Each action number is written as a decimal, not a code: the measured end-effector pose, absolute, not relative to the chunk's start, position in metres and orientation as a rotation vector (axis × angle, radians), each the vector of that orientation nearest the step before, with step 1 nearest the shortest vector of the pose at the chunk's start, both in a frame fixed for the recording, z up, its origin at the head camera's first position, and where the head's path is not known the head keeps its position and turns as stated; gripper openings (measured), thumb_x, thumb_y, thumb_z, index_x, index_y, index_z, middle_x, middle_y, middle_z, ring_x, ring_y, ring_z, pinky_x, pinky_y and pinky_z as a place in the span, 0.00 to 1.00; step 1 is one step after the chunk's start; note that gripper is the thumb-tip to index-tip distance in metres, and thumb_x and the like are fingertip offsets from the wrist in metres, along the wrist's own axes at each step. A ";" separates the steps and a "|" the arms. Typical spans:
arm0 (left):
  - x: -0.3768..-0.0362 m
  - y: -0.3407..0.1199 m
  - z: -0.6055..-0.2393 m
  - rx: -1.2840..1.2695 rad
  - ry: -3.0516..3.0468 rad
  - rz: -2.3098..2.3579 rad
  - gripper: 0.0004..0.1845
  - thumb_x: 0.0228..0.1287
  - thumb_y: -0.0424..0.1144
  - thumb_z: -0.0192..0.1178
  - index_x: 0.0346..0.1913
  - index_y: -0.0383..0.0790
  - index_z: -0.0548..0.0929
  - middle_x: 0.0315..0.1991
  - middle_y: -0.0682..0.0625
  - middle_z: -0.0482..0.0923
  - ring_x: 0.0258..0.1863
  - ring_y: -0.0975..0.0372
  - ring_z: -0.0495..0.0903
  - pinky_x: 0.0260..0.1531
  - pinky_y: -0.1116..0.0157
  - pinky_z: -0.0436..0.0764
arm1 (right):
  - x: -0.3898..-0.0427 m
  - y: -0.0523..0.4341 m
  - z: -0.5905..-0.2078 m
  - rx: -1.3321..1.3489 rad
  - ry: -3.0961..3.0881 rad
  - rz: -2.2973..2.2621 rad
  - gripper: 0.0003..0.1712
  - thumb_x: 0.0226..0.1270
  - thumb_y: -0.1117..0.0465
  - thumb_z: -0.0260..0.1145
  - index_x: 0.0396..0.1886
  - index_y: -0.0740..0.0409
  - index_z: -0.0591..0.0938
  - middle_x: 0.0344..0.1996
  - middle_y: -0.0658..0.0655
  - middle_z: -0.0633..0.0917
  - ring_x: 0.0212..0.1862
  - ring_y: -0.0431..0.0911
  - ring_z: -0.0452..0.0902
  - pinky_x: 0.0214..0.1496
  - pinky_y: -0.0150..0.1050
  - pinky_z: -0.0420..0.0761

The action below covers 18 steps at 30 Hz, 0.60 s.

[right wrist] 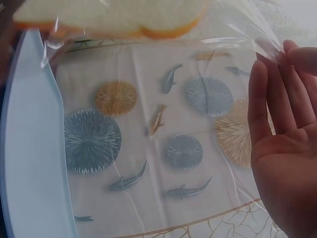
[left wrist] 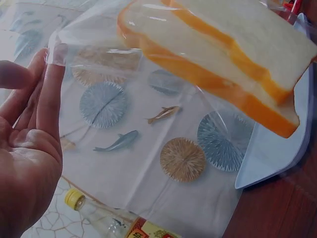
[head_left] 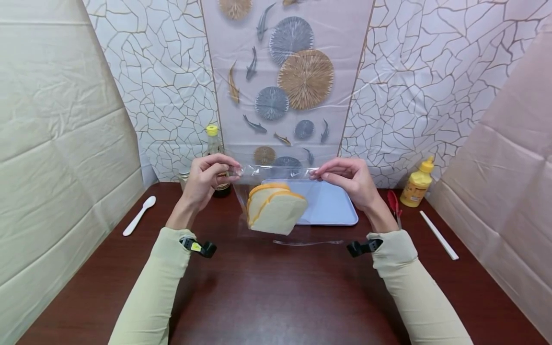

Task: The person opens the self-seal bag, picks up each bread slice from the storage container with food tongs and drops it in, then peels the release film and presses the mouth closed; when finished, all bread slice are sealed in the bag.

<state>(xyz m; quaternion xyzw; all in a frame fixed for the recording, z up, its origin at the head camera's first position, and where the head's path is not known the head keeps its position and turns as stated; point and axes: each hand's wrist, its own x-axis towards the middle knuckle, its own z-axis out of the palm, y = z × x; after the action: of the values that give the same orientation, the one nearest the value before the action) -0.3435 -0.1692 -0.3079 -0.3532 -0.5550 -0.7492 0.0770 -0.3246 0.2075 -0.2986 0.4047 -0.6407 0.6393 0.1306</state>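
A clear plastic bag point(head_left: 280, 173) is stretched between both hands above the table. My left hand point(head_left: 208, 178) pinches its upper left corner between thumb and fingers. At the upper right corner, my right hand point(head_left: 350, 179) pinches the film in the same way. Inside the bag, low and toward the left, lie two overlapping bread slices point(head_left: 279, 213) with orange crusts. The left wrist view shows the slices point(left wrist: 223, 54) close up through the film. Behind the bag is a pale blue tray point(head_left: 329, 206), partly covered by it.
At the back left stand a yellow-capped sauce bottle point(head_left: 213, 139) and a partly hidden jar point(head_left: 184, 177). A white spoon point(head_left: 139, 216) lies left. On the right are a yellow squeeze bottle point(head_left: 417, 184), a red utensil point(head_left: 394, 203) and a white stick point(head_left: 439, 235). A clear strip point(head_left: 308, 243) lies mid-table.
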 end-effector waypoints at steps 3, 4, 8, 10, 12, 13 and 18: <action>-0.343 -0.167 -0.308 -1.021 -1.721 -2.189 0.07 0.77 0.26 0.62 0.44 0.28 0.90 0.39 0.45 0.93 0.39 0.58 0.93 0.44 0.60 0.93 | -0.324 0.210 -0.298 1.173 -1.872 1.839 0.06 0.70 0.80 0.64 0.41 0.81 0.86 0.39 0.56 0.95 0.45 0.47 0.95 0.50 0.39 0.91; -0.343 -0.167 -0.307 -1.002 -1.743 -2.166 0.05 0.74 0.27 0.66 0.45 0.28 0.90 0.39 0.45 0.93 0.39 0.59 0.93 0.43 0.62 0.92 | -0.324 0.210 -0.298 1.168 -1.881 1.827 0.07 0.71 0.79 0.64 0.41 0.81 0.86 0.39 0.56 0.95 0.45 0.47 0.95 0.50 0.38 0.91; -0.344 -0.167 -0.307 -0.926 -1.794 -2.085 0.08 0.65 0.26 0.76 0.45 0.28 0.91 0.38 0.48 0.94 0.40 0.62 0.94 0.40 0.68 0.90 | -0.323 0.210 -0.297 1.085 -1.938 1.778 0.06 0.74 0.73 0.68 0.41 0.76 0.88 0.39 0.56 0.96 0.43 0.48 0.95 0.48 0.38 0.91; -0.344 -0.168 -0.307 -0.921 -1.795 -2.063 0.09 0.63 0.25 0.76 0.46 0.27 0.91 0.38 0.48 0.94 0.41 0.62 0.94 0.40 0.69 0.90 | -0.323 0.209 -0.297 1.009 -1.987 1.739 0.05 0.72 0.71 0.73 0.41 0.72 0.89 0.38 0.56 0.96 0.43 0.47 0.95 0.47 0.37 0.91; -0.343 -0.170 -0.306 -0.933 -1.787 -2.044 0.10 0.63 0.23 0.76 0.46 0.27 0.90 0.38 0.48 0.94 0.41 0.62 0.94 0.40 0.69 0.90 | -0.323 0.206 -0.297 0.931 -2.032 1.707 0.06 0.68 0.68 0.78 0.40 0.68 0.90 0.37 0.55 0.96 0.42 0.47 0.95 0.46 0.36 0.91; -0.343 -0.170 -0.305 -0.942 -1.780 -2.037 0.10 0.62 0.22 0.75 0.46 0.27 0.90 0.38 0.49 0.94 0.41 0.62 0.94 0.41 0.69 0.90 | -0.323 0.205 -0.297 0.900 -2.052 1.690 0.07 0.67 0.67 0.80 0.40 0.67 0.91 0.37 0.54 0.96 0.42 0.47 0.95 0.46 0.35 0.91; -0.344 -0.171 -0.304 -0.973 -1.757 -1.991 0.12 0.62 0.20 0.75 0.47 0.28 0.88 0.39 0.48 0.94 0.40 0.59 0.94 0.42 0.65 0.91 | -0.323 0.201 -0.297 0.823 -2.067 1.675 0.10 0.67 0.66 0.80 0.44 0.66 0.91 0.38 0.54 0.96 0.40 0.46 0.95 0.45 0.37 0.92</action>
<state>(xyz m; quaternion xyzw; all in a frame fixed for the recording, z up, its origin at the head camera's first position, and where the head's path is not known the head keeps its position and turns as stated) -0.3439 -0.1710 -0.3042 -0.3399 -0.6137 -0.6953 0.1562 -0.3227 0.2013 -0.2967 0.2909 -0.7305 0.5918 0.1776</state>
